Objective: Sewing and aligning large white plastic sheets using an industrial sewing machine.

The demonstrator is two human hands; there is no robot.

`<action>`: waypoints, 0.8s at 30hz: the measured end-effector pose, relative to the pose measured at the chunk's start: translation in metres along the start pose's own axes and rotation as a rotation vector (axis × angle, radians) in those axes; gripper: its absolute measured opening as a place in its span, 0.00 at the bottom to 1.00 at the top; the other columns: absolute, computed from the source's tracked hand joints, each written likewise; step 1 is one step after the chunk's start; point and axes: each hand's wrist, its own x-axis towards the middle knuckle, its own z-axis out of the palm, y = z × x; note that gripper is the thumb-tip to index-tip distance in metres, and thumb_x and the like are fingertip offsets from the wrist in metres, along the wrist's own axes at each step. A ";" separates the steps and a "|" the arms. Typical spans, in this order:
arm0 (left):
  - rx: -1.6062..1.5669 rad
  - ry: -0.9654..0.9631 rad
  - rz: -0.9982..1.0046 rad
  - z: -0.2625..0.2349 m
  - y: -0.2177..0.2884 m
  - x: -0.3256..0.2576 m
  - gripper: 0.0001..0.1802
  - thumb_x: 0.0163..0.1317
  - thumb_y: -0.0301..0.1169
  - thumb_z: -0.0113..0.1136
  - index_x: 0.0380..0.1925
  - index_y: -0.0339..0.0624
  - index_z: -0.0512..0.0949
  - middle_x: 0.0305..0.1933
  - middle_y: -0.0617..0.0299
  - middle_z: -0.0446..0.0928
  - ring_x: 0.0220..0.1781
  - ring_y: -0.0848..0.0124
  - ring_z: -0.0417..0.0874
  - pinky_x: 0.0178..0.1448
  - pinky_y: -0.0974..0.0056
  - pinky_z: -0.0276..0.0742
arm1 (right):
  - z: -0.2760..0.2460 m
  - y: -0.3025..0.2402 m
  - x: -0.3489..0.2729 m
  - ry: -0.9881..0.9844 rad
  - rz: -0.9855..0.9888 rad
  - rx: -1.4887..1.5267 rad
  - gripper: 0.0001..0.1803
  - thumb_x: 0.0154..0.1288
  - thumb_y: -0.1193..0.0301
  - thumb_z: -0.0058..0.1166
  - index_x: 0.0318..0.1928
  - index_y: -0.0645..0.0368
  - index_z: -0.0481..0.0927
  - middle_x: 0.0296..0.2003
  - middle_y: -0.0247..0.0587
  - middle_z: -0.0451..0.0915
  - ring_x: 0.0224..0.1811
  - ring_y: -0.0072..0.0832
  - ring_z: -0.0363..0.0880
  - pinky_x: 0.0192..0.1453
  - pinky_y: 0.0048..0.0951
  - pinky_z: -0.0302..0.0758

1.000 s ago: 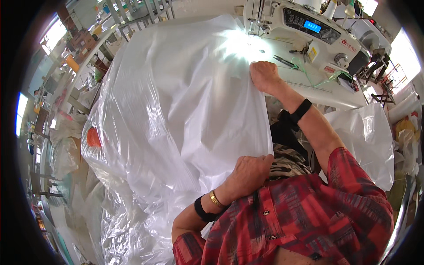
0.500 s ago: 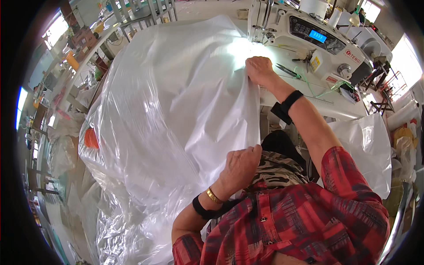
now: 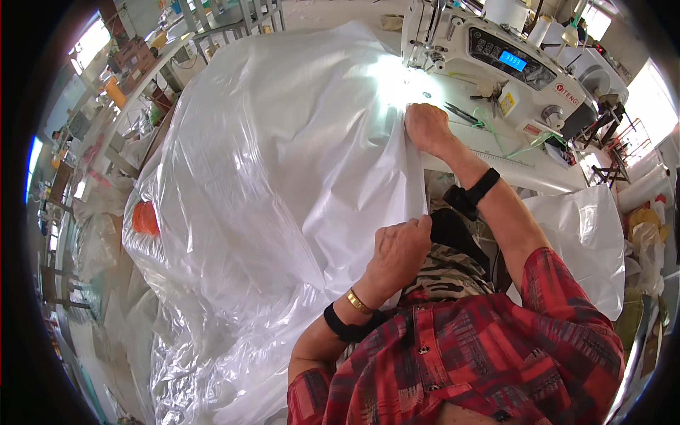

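Note:
A large white plastic sheet (image 3: 283,149) drapes over the work surface and hangs down to the left of my body. My right hand (image 3: 428,129) is closed on its right edge, just in front of the brightly lit needle area of a white sewing machine (image 3: 520,67). Nearer my body, my left hand (image 3: 399,251) pinches the same edge, which runs fairly straight between both hands. Glare hides the needle and the presser foot. Black-handled thread snips (image 3: 464,115) lie on the machine bed, right of my right hand.
Green string (image 3: 499,138) trails over the machine bed. Another white sheet (image 3: 581,241) hangs at the right. An orange bundle (image 3: 146,218) shows at the sheet's left side. Metal stools (image 3: 230,25) stand at the back, and a cluttered bench (image 3: 134,88) runs along the left.
My right hand has drawn slightly back from the needle area, toward me and to the right. My left hand has shifted up and right along the edge. Both still grip the sheet.

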 end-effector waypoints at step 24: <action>-0.003 0.146 -0.002 0.012 -0.015 0.046 0.04 0.56 0.25 0.54 0.26 0.38 0.69 0.23 0.48 0.76 0.27 0.46 0.78 0.31 0.47 0.69 | 0.006 0.016 0.032 0.022 0.252 0.167 0.14 0.58 0.65 0.53 0.40 0.62 0.80 0.35 0.55 0.83 0.41 0.47 0.84 0.47 0.46 0.78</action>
